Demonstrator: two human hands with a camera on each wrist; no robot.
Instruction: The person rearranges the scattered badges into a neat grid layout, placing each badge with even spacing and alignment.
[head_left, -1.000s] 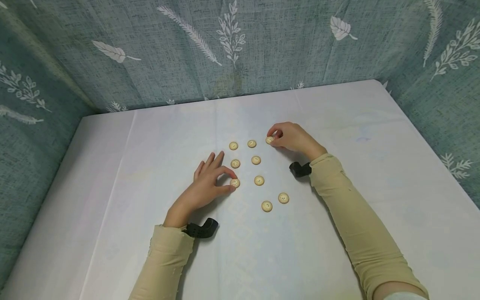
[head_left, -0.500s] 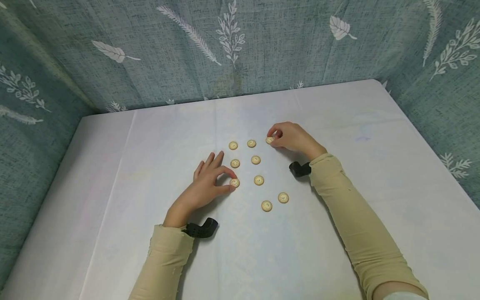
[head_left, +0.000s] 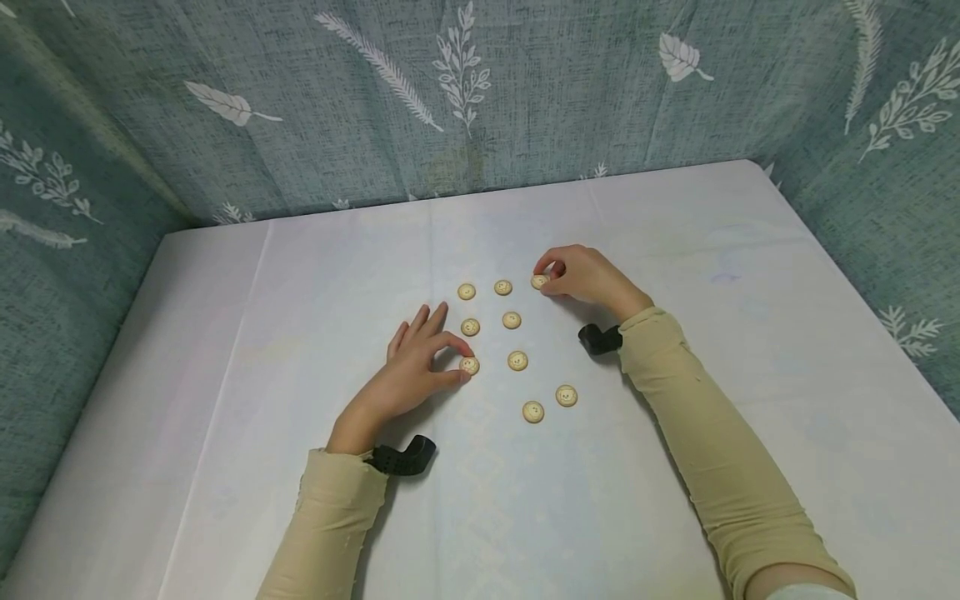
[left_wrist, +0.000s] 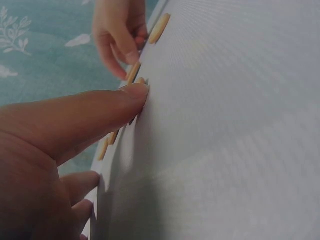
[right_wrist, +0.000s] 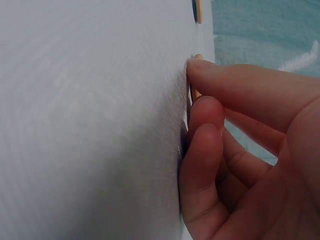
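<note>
Several round cream buttons lie in loose rows on the white-covered table. My left hand (head_left: 411, 367) pinches the left column's near button (head_left: 469, 366) between thumb and index finger; its other fingers are spread away. At the far right of the back row, my right hand (head_left: 588, 275) pinches another button (head_left: 539, 282) by its edges. In the right wrist view the thumb (right_wrist: 240, 80) partly hides that button (right_wrist: 196, 92), which is at the cloth. Beside the left hand's button lies a middle-column button (head_left: 517, 361). The left wrist view shows the left thumb (left_wrist: 100, 112) covering most of its button.
Two buttons, one to the left (head_left: 533, 412) and one to the right (head_left: 566, 396), lie nearest the front. A patterned green curtain (head_left: 525, 100) hangs behind the table's back edge. Black wrist cameras, left (head_left: 405, 457) and right (head_left: 600, 339), sit just above the cloth.
</note>
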